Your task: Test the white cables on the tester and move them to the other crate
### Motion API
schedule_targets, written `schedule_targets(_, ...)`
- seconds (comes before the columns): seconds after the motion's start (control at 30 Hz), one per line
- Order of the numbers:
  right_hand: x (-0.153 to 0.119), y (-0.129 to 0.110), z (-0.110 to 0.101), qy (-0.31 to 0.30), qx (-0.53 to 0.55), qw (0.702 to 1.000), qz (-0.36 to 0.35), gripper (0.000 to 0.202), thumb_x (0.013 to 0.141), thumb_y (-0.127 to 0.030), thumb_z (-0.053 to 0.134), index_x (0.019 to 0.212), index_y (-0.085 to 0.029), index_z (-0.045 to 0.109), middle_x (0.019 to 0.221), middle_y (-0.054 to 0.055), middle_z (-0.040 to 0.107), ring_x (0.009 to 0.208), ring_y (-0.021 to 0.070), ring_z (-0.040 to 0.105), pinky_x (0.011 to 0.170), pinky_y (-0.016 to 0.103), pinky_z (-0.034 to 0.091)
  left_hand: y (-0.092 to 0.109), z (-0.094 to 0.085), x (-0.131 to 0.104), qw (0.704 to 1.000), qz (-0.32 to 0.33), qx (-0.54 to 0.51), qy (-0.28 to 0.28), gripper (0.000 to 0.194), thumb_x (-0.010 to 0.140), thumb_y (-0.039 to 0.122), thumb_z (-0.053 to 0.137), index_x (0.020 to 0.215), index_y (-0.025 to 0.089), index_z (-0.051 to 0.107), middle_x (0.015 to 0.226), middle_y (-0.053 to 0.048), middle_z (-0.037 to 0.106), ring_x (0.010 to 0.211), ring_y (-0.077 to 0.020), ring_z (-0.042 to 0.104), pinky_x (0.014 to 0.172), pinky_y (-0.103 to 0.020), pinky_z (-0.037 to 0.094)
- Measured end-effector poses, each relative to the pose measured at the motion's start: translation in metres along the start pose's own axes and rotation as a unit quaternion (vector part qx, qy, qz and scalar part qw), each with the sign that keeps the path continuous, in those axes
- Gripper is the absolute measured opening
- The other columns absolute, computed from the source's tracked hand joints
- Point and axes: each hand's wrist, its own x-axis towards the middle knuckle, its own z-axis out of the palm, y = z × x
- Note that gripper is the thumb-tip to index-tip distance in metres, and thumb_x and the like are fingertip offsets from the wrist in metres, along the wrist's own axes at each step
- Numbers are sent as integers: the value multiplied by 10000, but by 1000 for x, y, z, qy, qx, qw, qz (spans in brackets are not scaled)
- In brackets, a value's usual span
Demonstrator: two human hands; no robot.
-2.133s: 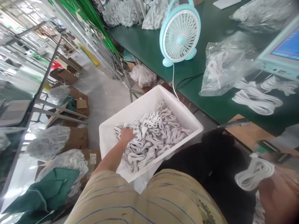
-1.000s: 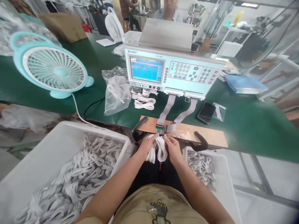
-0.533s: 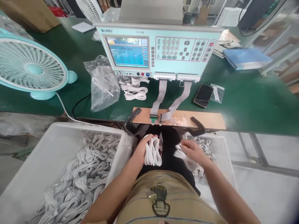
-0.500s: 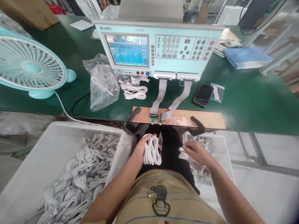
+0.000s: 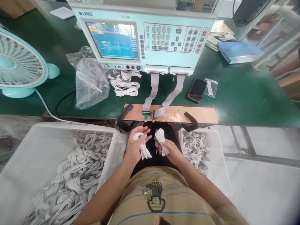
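Hands (image 5: 133,149) (image 5: 172,152) each hold slim, looped white cable bundle (image 5: 144,151) (image 5: 160,136).

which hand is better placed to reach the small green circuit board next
Probably the left hand: in the picture it sits just below the small green circuit board, while the right hand is farther off to the right. Each holds a coiled white cable, so neither is free.

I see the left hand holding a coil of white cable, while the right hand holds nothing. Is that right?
Not quite: the right hand also holds a white coil, as the head view shows. The left hand does hold a coil of white cable.
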Motion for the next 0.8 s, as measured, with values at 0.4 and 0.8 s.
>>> schedule_targets(0.4, 7, 7, 6, 31, 135, 990, 29, 221, 716, -390, 584, 729, -173, 627, 702, 9, 581, 653, 129, 538, 640, 246, 432, -30, -14, -18, 873, 175, 361, -278, 208, 732, 243, 618, 927, 250, 688, 847, -62, 630, 765, -172, 579, 709, -288, 448)
schedule_targets(0.8, -3, 4, -18, 8, -523, 784, -335, 293, 859, -252, 466, 1142, -236, 542, 1098, 95, 534, 999, 179, 531, 858, 331, 450, -23, -16, -6, 948, 120, 277, -105, 154, 737, 305, 595, 756, 165, 658, 742, -34, 617, 589, -115, 560, 523, -219, 458)
